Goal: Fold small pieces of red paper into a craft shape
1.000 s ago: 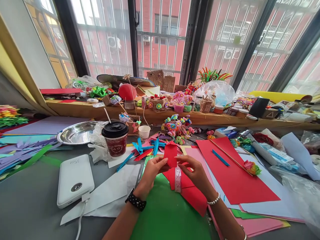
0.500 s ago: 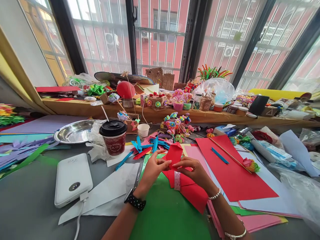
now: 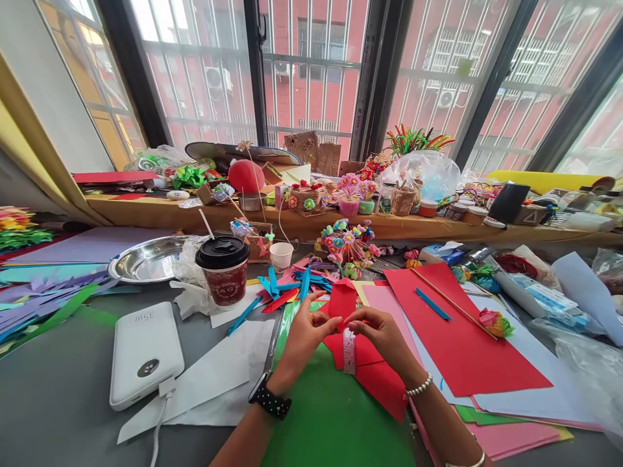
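Note:
Both my hands meet over the table's middle and pinch a small folded piece of red paper [image 3: 342, 299] that stands up between them. My left hand [image 3: 304, 337], with a black watch on its wrist, grips the piece's left side. My right hand [image 3: 384, 334], wearing a bead bracelet, pinches its lower right edge. Under the hands lie a green sheet [image 3: 331, 415], more red paper [image 3: 379, 383] and a short pink ruler [image 3: 349, 350].
A lidded paper cup [image 3: 224, 271] and a white power bank [image 3: 145, 353] with its cable sit to the left. A large red sheet [image 3: 457, 337] with a thin stick lies on the right. Paper scraps, a steel bowl [image 3: 146, 259] and a cluttered windowsill [image 3: 160, 211] lie behind.
The folded red piece has been turned and worked between the fingers, and both hands have shifted slightly closer together. The view has moved a little.

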`<state>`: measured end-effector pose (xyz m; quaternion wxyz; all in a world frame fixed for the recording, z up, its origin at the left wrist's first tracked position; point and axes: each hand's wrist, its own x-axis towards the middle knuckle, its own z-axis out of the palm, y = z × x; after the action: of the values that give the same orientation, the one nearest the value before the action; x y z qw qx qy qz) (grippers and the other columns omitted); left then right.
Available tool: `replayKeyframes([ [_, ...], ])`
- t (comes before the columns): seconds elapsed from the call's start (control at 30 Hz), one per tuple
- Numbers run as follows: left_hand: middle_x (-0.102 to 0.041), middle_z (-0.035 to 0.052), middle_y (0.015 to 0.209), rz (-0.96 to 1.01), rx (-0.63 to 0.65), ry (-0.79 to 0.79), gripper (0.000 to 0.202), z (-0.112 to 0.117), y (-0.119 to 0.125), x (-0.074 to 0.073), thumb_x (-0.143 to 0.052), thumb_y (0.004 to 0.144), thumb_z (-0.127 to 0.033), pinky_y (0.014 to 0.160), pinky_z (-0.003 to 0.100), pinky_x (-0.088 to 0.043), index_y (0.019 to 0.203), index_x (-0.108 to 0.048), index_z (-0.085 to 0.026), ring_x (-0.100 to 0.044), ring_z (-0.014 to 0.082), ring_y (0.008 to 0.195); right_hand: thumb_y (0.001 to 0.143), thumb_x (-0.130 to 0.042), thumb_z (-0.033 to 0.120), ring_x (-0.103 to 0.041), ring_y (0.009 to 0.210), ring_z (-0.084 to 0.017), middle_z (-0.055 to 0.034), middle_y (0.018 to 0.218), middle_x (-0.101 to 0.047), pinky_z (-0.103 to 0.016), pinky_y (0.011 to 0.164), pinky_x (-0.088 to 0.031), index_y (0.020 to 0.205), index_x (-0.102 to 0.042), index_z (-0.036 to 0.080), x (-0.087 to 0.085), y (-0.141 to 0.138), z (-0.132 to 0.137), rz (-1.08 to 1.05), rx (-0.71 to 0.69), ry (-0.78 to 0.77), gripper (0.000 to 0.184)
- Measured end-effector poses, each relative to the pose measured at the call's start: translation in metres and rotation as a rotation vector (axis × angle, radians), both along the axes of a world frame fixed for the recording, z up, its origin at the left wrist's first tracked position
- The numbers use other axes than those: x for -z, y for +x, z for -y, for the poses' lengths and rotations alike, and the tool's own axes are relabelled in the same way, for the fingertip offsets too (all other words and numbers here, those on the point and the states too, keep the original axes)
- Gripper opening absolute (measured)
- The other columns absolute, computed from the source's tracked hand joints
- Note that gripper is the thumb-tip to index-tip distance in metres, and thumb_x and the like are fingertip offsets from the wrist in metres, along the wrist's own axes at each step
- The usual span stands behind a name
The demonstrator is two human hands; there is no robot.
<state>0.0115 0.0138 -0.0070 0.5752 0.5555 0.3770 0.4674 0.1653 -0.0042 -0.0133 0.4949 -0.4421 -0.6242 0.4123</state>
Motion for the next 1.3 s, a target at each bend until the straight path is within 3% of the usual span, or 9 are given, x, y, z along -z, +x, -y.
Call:
replayKeyframes([
  [0.33,-0.058,-0.0016,0.059,-0.04,0.003,0.021,0.056,0.003,0.002,0.001,-0.06,0.064,-0.028,0.066,0.031,-0.046,0.112,-0.033,-0.015,-0.06,0.0188,0.065,0.068,-0.058,0.031,-0.055,0.069,-0.016,-0.0032,0.075,-0.059,-0.026,0.06,-0.044,0.075,-0.059,0.018,0.001,-0.004,0.001,0.023,0.134,0.055,0.015],
  [0.63,-0.053,-0.0049,0.056,0.052,0.013,-0.051,0.063,0.001,0.004,0.007,-0.063,0.061,-0.028,0.068,0.032,-0.045,0.113,-0.031,-0.015,-0.06,0.0186,0.067,0.072,-0.054,0.03,-0.056,0.074,-0.016,-0.0034,0.082,-0.057,-0.028,0.064,-0.045,0.083,-0.053,0.019,0.006,-0.011,0.002,-0.086,0.142,0.035,0.016],
  [1.07,-0.058,-0.0007,0.062,0.131,0.053,-0.143,0.056,0.002,0.006,0.003,-0.061,0.064,-0.03,0.071,0.035,-0.046,0.109,-0.033,-0.014,-0.061,0.0185,0.068,0.07,-0.056,0.03,-0.053,0.073,-0.016,-0.0025,0.078,-0.054,-0.026,0.06,-0.045,0.083,-0.049,0.019,0.004,-0.015,0.004,-0.11,0.214,0.055,0.018],
  [1.3,-0.063,0.0059,0.08,0.156,0.117,-0.129,0.056,0.0,0.006,0.006,-0.068,0.056,-0.023,0.072,0.034,-0.045,0.103,-0.038,-0.016,-0.06,0.0202,0.077,0.068,-0.057,0.031,-0.054,0.073,-0.016,-0.0004,0.075,-0.052,-0.026,0.06,-0.045,0.085,-0.044,0.022,0.003,-0.019,0.006,-0.21,0.194,0.036,0.024],
])
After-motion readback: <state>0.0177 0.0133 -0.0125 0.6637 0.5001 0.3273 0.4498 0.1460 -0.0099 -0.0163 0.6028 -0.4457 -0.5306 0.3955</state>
